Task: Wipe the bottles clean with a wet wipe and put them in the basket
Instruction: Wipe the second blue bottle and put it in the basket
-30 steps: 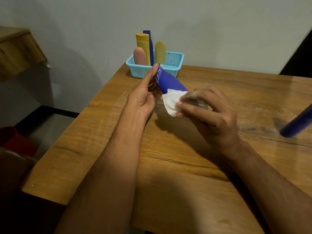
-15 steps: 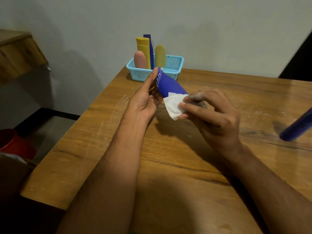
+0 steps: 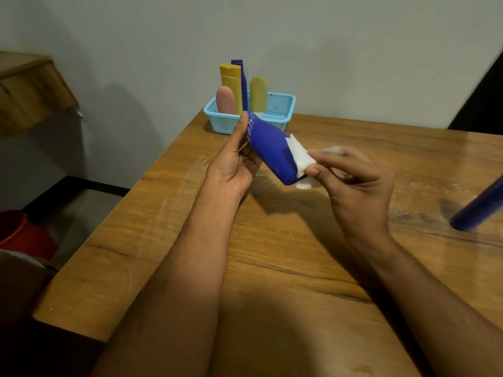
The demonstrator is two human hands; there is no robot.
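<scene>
Your left hand holds the blue bottle up off the table, fingers curled round its far end. Your right hand pinches the white wipe against the end nearest that hand. Keep the left grip firm so the bottle does not slip — then slide the wipe from your right fingers toward your left, and turn the bottle a bit each time so every side gets clean. The basket sits just past your left fingertips, with four bottles standing in it — this one goes there once it looks clean. Another blue bottle waits out past your right hand.
</scene>
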